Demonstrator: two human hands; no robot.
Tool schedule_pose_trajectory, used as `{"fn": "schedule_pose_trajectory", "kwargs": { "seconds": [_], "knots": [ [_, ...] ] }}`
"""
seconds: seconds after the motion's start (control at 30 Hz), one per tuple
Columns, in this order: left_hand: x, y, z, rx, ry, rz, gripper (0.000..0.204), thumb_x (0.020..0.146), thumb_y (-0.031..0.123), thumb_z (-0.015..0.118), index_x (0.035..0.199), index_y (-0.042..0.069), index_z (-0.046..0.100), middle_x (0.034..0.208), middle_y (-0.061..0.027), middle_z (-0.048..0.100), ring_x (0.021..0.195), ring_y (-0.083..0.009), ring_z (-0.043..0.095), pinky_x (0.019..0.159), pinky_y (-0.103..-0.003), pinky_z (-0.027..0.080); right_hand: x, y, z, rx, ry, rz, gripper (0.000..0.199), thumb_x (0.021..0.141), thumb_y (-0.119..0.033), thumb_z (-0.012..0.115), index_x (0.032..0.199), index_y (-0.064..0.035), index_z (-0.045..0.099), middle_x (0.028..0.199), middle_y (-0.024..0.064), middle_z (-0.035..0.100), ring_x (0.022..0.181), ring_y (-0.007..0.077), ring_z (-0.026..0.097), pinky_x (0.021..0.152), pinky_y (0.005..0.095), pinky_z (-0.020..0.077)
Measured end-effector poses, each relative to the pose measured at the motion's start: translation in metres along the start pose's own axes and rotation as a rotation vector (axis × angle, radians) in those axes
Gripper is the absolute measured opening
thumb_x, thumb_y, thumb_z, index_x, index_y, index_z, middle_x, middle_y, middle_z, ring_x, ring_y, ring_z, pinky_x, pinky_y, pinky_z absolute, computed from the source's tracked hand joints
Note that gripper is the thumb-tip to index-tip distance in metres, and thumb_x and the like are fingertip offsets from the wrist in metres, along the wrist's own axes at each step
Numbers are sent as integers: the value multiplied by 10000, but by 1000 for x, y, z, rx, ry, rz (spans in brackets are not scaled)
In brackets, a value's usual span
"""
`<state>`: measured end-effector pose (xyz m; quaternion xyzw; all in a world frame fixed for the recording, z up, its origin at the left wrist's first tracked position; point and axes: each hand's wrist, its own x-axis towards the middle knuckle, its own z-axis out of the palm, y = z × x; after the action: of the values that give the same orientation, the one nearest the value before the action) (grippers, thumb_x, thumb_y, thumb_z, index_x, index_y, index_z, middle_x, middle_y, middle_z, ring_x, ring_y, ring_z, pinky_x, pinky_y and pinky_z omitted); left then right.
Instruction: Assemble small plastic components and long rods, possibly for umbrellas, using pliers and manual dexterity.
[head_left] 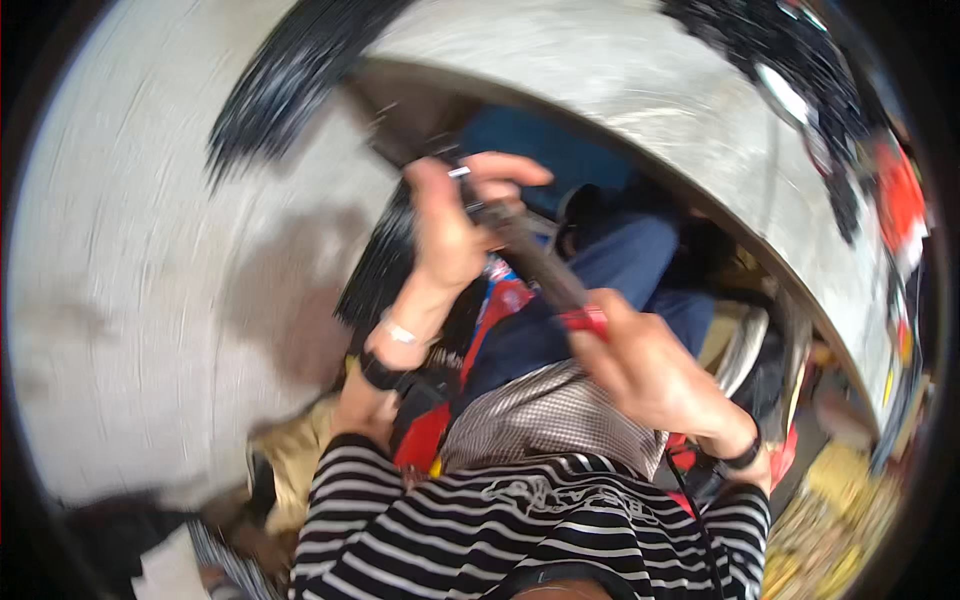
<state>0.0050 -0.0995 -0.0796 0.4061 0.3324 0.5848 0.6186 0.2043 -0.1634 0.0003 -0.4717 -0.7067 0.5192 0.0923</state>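
A dark brown stick (540, 262) slants across my lap, blurred by motion. My right hand (655, 370) is closed round its lower end, where a red band (586, 321) shows. Near the upper end my left hand (452, 225) curls round it, thumb on one side and fingers on the other. A small shiny bit glints beside that thumb; I cannot make out what it is. Beyond my left hand a bundle of black bristle-like strands (290, 85) hangs over the edge of the grey tabletop. More black strands (380, 265) show below my left hand.
The grey tabletop (640, 75) curves along the far right, bearing black strands (770, 50) and a red item (900, 190). A pale wall (130, 250) stands at left. A checked cloth (550, 415) covers my lap. Yellowish strips (840, 510) lie at lower right.
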Motion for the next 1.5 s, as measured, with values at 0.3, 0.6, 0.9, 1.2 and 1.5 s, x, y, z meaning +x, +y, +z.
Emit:
{"fn": "schedule_pose_trajectory", "kwargs": {
  "seconds": [0.3, 0.6, 0.9, 1.2, 1.5],
  "knots": [
    [2, -8, -40, 349, 228, 103, 789, 891, 683, 285, 1284, 30, 487, 538, 68, 329, 413, -11, 216, 357, -163, 206, 19, 33, -29, -130, 543, -447, 222, 756, -155, 579, 728, 64, 600, 794, 256, 590, 719, 401, 616, 634, 473, 494],
    [-12, 25, 35, 880, 3, 327, 262, 826, 215, 699, 976, 5, 658, 624, -32, 534, 465, -121, 417, 403, -236, 319, 69, 139, -140, -873, 1337, -53, 187, 615, -192, 633, 727, -57, 696, 840, 138, 615, 915, 308, 506, 719, 446, 395],
    [-29, 123, 55, 510, 165, 630, 288, 925, 221, 512, 932, -45, 621, 485, 30, 313, 353, -86, 262, 348, -242, 238, 52, 151, -131, -531, 1218, -126, 187, 717, -100, 574, 882, -87, 662, 952, 165, 603, 983, 322, 549, 829, 476, 446],
    [-75, 230, 43, -203, -148, 912, 320, 876, 284, 541, 920, -33, 546, 432, 66, 286, 357, -53, 227, 404, -211, 219, -106, 123, -65, 433, 222, -195, 267, 887, -195, 601, 990, 44, 656, 747, 69, 669, 558, 68, 557, 516, 211, 473],
    [-60, 120, 35, -705, -61, 618, 332, 933, 329, 504, 930, 1, 559, 441, 61, 263, 351, -45, 203, 379, -201, 217, -86, 100, -9, 1135, 238, -450, 626, 837, -351, 687, 1204, 96, 446, 901, 82, 568, 653, 63, 482, 501, 180, 363]
  ]
}}
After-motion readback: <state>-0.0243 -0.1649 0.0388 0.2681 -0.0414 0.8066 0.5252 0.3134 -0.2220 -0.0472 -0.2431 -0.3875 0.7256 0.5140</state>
